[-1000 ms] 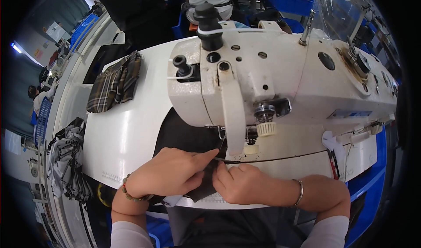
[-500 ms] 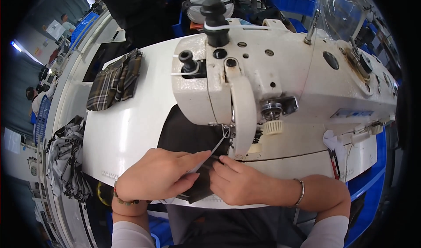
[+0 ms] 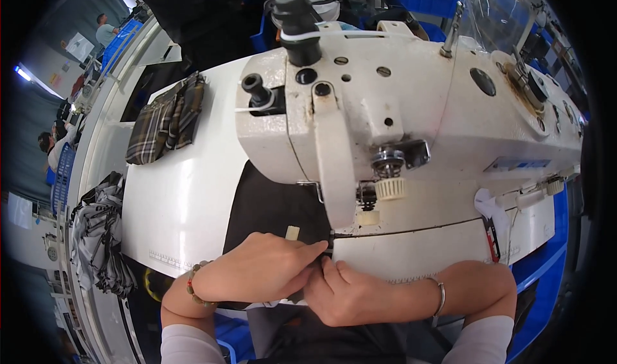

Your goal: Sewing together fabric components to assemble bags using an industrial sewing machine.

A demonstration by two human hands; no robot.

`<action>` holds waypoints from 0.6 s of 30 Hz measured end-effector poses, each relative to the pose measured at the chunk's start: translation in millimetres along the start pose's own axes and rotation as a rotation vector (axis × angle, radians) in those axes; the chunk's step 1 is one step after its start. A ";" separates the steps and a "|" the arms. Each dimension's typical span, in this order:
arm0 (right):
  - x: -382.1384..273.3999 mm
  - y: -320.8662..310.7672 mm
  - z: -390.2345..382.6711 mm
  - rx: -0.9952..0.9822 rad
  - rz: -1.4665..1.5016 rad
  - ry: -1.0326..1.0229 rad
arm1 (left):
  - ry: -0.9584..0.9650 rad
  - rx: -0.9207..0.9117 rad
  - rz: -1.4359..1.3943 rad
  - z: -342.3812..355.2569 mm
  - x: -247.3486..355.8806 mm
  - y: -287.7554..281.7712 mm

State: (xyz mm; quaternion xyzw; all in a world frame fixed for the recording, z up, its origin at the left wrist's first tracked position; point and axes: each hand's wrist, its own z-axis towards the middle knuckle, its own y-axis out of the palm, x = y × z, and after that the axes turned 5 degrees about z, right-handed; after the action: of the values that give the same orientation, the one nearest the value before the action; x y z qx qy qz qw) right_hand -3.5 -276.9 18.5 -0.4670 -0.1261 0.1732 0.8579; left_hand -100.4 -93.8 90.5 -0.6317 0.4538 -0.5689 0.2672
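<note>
Since half a second ago, both hands have drawn nearer the sewer's body, and the thin pale strip that ran from the presser foot toward the left fingers is out of sight; a small cream tab now shows on the fabric, just beyond the left knuckles. The dark fabric lies flat on the white desk, its far part by the needle end of the sewing machine and its near edge under the fingers. The right hand has its grip pinched on that fabric's near right edge. The left hand rests over the cloth, forefinger stretched toward the seam, its fingertips almost meeting the right's; whether its grip pinches anything I cannot tell, as the hand itself covers the spot. A beaded bracelet circles the left wrist, a metal bangle the right.

Farther left on the desk sits a folded plaid cloth, and beyond the left edge hangs a grey-and-black bundle of cloth. To the right, a red-and-black tool lies against a white scrap, with a blue bin beside the desk. Behind the machine stands a co-worker in black.
</note>
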 end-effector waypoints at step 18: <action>-0.8 2.8 -4.4 -0.041 -0.161 0.033 | -0.034 0.035 -0.128 13.5 2.7 8.9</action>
State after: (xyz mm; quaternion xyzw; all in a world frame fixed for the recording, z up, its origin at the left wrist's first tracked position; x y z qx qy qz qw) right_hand -3.1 -279.2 13.7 -0.4755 -0.1526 0.0935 0.8613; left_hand -90.0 -102.5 81.4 -0.6644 0.3978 -0.5817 0.2488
